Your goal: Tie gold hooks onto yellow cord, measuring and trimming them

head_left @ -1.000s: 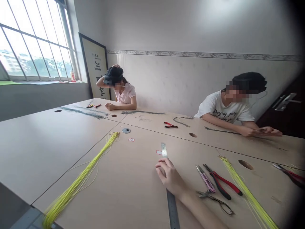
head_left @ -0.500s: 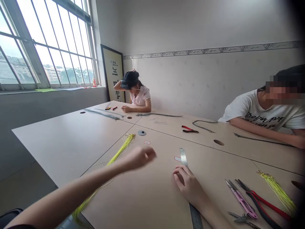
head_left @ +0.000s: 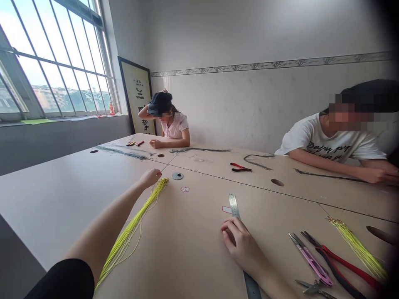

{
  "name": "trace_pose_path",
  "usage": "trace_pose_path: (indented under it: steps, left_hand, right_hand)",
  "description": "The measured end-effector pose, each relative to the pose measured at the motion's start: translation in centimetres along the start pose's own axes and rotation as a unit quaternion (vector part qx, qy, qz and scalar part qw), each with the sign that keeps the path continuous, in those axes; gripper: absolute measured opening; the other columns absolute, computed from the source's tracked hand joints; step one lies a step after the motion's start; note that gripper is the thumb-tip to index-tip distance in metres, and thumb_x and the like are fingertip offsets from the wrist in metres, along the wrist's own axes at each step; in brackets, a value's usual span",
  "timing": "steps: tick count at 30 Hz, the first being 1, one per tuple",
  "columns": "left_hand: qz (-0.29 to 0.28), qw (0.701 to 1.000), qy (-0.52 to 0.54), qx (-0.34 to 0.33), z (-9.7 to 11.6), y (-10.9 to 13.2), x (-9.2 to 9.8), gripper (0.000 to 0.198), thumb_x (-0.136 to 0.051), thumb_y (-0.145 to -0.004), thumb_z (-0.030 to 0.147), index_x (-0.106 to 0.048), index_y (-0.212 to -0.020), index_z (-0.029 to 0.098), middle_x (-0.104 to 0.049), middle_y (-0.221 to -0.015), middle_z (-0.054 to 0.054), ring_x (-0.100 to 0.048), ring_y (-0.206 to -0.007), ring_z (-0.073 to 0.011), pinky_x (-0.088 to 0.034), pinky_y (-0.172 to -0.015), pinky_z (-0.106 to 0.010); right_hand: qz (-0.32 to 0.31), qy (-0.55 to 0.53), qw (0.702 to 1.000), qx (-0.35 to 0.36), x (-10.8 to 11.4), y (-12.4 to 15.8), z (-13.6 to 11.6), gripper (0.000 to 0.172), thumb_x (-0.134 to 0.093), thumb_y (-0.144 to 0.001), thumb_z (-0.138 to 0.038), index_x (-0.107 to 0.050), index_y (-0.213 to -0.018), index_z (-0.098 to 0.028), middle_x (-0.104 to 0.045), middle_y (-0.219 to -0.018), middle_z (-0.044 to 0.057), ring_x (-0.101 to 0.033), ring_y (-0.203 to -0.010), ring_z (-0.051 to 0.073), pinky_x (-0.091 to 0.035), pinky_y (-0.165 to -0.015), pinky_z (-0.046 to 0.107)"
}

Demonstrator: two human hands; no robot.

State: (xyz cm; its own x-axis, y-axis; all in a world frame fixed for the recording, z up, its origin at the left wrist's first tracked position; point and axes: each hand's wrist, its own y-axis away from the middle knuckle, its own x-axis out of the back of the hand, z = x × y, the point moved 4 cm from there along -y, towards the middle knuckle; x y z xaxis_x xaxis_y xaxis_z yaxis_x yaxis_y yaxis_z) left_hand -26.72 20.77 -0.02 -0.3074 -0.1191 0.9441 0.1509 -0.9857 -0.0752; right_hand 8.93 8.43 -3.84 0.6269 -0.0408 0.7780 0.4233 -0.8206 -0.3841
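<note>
My left hand [head_left: 151, 177] reaches across to the copper-coloured upper end of a bundle of yellow cords [head_left: 137, 222] on the table's left part. Its fingers are pinched together; whatever they hold is too small to make out. My right hand [head_left: 241, 241] rests over a steel ruler [head_left: 233, 204], which runs under it toward the table's near edge. The right fingers curl in toward the thumb, and I cannot see anything between them. A small red-edged label [head_left: 227, 209] lies beside the ruler, partly under it.
At right lie pink-handled scissors [head_left: 313, 259], red-and-black pliers [head_left: 339, 265], small metal snips [head_left: 314, 286] and another yellow cord bundle [head_left: 357, 247]. Another label [head_left: 185, 189] is near a grey grommet [head_left: 177, 176]. Two people sit opposite, with dark cords [head_left: 199, 150] and red pliers [head_left: 241, 167].
My left hand has moved left and away from me to the upper end of the yellow bundle. The view has shifted slightly right. My right hand stays at the ruler.
</note>
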Motion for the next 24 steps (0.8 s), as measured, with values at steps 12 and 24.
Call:
trace_pose_path:
  steps: [12, 24]
  left_hand:
    - [-0.062, 0.996, -0.061, 0.008, 1.9, -2.8, -1.3, 0.026, -0.053, -0.088, 0.029, -0.056, -0.110, 0.016, -0.058, -0.113, -0.008, -0.059, -0.096, -0.0202, -0.051, -0.081, -0.040]
    - [-0.093, 0.992, -0.089, 0.004, 1.9, -3.8, -2.1, 0.026, -0.053, -0.088, 0.029, -0.056, -0.110, 0.016, -0.058, -0.113, -0.008, -0.059, -0.096, -0.0203, -0.051, -0.081, -0.040]
  right_hand:
    - [0.017, 0.001, 1.000, 0.014, 0.2, 0.0, -0.2, 0.019, -0.035, -0.084, -0.014, -0.051, -0.077, -0.022, -0.056, -0.088, 0.006, -0.060, -0.082, 0.020, -0.052, -0.073, 0.036]
    - [0.016, -0.007, 1.000, 0.012, 0.1, -0.1, -0.3, 0.017, -0.038, -0.082, -0.009, -0.050, -0.077, -0.021, -0.055, -0.086, 0.006, -0.059, -0.079, 0.019, -0.051, -0.072, 0.036]
